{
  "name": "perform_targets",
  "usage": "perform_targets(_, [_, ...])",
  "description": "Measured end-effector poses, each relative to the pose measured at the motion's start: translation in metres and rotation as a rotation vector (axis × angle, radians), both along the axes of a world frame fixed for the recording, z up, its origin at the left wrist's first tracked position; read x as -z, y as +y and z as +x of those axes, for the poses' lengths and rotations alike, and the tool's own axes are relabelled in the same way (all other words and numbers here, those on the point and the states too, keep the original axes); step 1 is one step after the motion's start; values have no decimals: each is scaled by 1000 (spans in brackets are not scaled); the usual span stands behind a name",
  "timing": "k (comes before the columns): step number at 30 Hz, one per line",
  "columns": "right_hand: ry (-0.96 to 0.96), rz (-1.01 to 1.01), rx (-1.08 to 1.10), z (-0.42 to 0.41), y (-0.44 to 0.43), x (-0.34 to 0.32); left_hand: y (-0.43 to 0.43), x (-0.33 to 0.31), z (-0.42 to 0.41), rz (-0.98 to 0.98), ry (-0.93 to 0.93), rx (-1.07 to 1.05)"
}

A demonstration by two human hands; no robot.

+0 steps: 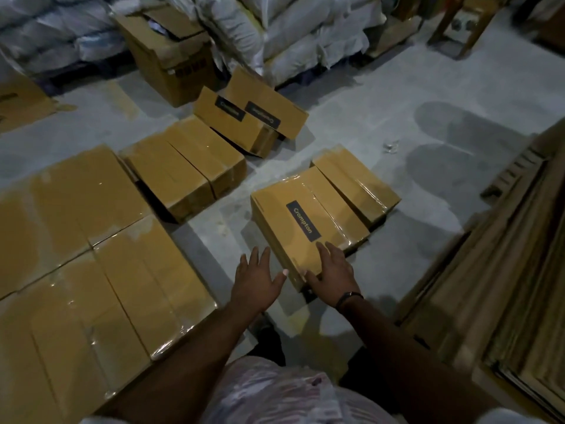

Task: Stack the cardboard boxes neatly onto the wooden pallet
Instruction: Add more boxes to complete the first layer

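Note:
A taped cardboard box with a dark label [301, 221] lies on the concrete floor in front of me, with a second box [357, 182] right behind it. My right hand [331, 270] rests flat on the near corner of the labelled box, fingers straight. Just left of that corner my left hand [256, 278] is spread open, its thumb close to the box edge. A flat layer of several taped boxes [101, 261] fills the left side; the pallet under it is hidden.
More boxes [183, 166] lie on the floor ahead, two labelled ones [244, 117] tilted against each other. A large open carton [171, 53] and white sacks [293, 35] stand at the back. Flattened cardboard sheets [504, 270] lean at the right. Bare floor lies at the centre right.

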State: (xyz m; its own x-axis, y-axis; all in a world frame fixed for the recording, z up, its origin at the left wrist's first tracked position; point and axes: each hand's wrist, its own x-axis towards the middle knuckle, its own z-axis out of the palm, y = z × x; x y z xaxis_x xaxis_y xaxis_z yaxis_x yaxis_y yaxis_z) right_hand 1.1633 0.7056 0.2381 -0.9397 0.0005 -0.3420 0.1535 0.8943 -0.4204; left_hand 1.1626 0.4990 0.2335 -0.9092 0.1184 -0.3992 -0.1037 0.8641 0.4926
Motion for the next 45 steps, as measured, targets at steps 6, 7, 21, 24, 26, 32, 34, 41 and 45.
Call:
perform_targets(6, [-13, 76, -35, -77, 11, 9, 1, 24, -78, 5, -44, 24])
perform_targets(7, [-11, 87, -46, -89, 12, 9, -1, 28, -90, -8, -62, 27])
perform_targets(21, [-71, -35, 1, -181, 19, 62, 4, 66, -178, 15, -118, -40])
perform_targets(24, [-154, -48, -13, -208, 30, 90, 20, 84, -187, 24, -158, -99])
perform_targets(26, [-178, -55, -34, -231, 41, 107, 32, 97, -197, 18, -184, -127])
perform_targets(32, [-241, -22, -116, -297, 80, 163, 69, 156, -226, -18, -227, -245])
perform_targets(34, [-271, 4, -152, -321, 96, 193, 87, 185, -241, 3, -221, -295])
perform_targets(41, [-374, 39, -86, -374, 135, 323, 150, 309, -289, 83, -253, -344])
perform_targets(45, [-393, 23, -97, -391, 130, 402, 160, 378, -303, 78, -280, -368])
